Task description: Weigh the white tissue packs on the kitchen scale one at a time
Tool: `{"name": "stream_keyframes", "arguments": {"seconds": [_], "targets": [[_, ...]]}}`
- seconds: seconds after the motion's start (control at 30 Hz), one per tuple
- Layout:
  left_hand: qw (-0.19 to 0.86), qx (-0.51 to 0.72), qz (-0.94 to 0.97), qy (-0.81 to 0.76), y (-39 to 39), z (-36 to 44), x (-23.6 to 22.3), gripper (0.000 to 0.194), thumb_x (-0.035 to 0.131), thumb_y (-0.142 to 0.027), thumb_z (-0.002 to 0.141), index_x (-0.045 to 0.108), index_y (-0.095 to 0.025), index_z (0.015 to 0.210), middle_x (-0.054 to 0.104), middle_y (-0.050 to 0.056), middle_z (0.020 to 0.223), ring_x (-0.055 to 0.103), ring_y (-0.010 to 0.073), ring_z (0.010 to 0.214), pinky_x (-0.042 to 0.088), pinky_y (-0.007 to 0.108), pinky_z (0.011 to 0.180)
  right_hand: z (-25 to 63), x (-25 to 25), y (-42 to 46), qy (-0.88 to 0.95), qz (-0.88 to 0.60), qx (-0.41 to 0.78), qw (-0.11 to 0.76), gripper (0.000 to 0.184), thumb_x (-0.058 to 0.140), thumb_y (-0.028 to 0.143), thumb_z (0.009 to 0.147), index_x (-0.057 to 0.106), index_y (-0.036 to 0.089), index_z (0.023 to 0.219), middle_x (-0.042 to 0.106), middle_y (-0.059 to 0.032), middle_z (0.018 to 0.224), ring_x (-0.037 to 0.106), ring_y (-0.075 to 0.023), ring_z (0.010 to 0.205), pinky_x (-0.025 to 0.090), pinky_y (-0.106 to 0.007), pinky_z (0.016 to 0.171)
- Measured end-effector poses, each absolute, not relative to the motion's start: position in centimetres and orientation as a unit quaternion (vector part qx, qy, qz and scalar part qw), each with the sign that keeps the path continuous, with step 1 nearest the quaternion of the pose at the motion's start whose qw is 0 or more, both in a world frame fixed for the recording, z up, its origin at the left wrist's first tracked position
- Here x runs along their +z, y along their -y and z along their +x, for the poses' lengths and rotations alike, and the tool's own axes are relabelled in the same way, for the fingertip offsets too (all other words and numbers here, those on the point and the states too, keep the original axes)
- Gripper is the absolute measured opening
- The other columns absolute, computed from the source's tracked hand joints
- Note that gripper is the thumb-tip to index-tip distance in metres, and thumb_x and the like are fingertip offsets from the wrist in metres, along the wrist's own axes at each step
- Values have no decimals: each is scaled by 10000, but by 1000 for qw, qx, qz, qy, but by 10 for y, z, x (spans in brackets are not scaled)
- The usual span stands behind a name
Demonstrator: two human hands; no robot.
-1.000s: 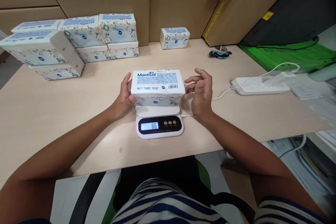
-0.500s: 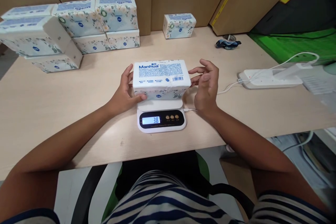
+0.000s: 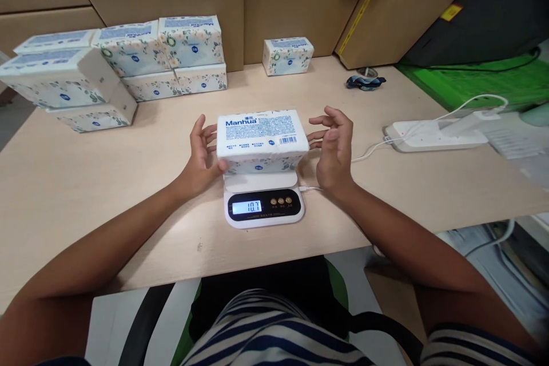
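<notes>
A white tissue pack [image 3: 261, 140] marked Manhua lies flat on a small white kitchen scale [image 3: 263, 200] at the middle of the table; the lit display reads 107. My left hand [image 3: 201, 157] is at the pack's left end, fingers spread and lifted, thumb touching the lower front corner. My right hand [image 3: 332, 146] hovers beside the pack's right end with fingers apart, its fingertips close to the pack or just touching it.
Several tissue packs [image 3: 128, 63] are stacked at the back left, and one single pack [image 3: 287, 55] stands at the back. Cardboard boxes [image 3: 274, 0] line the rear. A power strip [image 3: 433, 136] with a white cable lies right; a small dark object [image 3: 362, 81] is behind it.
My left fingers have opened off the pack's left end. The pack rests fully on the scale, and the reading went from 86 to 38 to 107.
</notes>
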State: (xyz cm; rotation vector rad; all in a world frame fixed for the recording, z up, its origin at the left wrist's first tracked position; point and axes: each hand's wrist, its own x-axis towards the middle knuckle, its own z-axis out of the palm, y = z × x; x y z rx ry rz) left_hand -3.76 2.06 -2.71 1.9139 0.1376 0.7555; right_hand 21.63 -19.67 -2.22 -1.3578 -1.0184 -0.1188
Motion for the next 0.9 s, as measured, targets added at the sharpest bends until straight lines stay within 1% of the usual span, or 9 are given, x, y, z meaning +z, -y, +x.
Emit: {"name": "stream_keyframes", "arguments": {"seconds": [0.1,0.2,0.33,0.4,0.47,0.53,0.63,0.8,0.9], "targets": [[518,327,788,-67,-21,-37,-26,1279,683,-1017,835,18,-491,1793,374,160,1784,354,456,1682,375,742,1361,216,-22,198,445,-600,-55,662,622,433,818,1098,550,409,1552,667,-91,1372,735,-216,936,664,-423,771],[537,314,780,-68,-16,-38,-22,1198,613,-1037,861,68,-496,1781,405,141,1800,383,438,1689,413,720,1346,215,-22,198,445,-595,-56,667,588,449,795,1105,556,421,1546,666,-91,1398,748,-224,980,658,-429,791],[595,294,742,-97,-7,-38,-17,1001,358,-1024,976,129,-469,1777,524,122,1755,438,412,1689,390,728,1364,214,-24,198,450,-594,-51,665,625,456,817,1090,554,411,1554,665,-99,1413,751,-230,1004,664,-433,795],[599,295,733,-128,-4,-38,-15,922,291,-980,1026,162,-454,1773,576,115,1723,450,397,1691,377,730,1374,215,-25,198,449,-598,-47,662,646,447,831,1085,551,406,1561,664,-101,1413,752,-231,1010,669,-438,803],[596,285,738,-139,-4,-38,-14,858,354,-920,1069,175,-453,1767,586,112,1719,467,390,1684,392,729,1366,215,-26,197,453,-595,-47,662,641,447,829,1087,548,415,1566,665,-97,1411,751,-229,1005,670,-435,800],[595,270,747,-121,-5,-38,-15,817,476,-838,1097,183,-459,1758,565,118,1732,497,388,1661,418,726,1353,215,-27,197,460,-589,-48,662,621,459,813,1093,545,424,1570,667,-95,1408,748,-226,1002,673,-431,804],[589,263,760,-83,-8,-39,-16,806,592,-743,1101,206,-456,1748,557,129,1709,516,389,1635,415,747,1351,216,-28,196,467,-587,-45,660,613,463,799,1100,541,420,1575,669,-98,1402,741,-228,1001,688,-457,850],[564,272,775,-82,-11,-39,-20,812,614,-757,1081,251,-432,1731,510,138,1727,454,399,1666,367,751,1381,218,-30,194,477,-581,-53,657,615,459,786,1109,480,433,1612,681,-89,1392,742,-232,1004,695,-495,904],[569,286,763,-112,-11,-39,-21,793,540,-830,1075,299,-413,1705,461,135,1768,448,394,1674,319,730,1413,220,-32,193,481,-580,-51,655,638,492,772,1109,417,444,1651,718,-67,1249,749,-230,956,688,-489,894]]}}
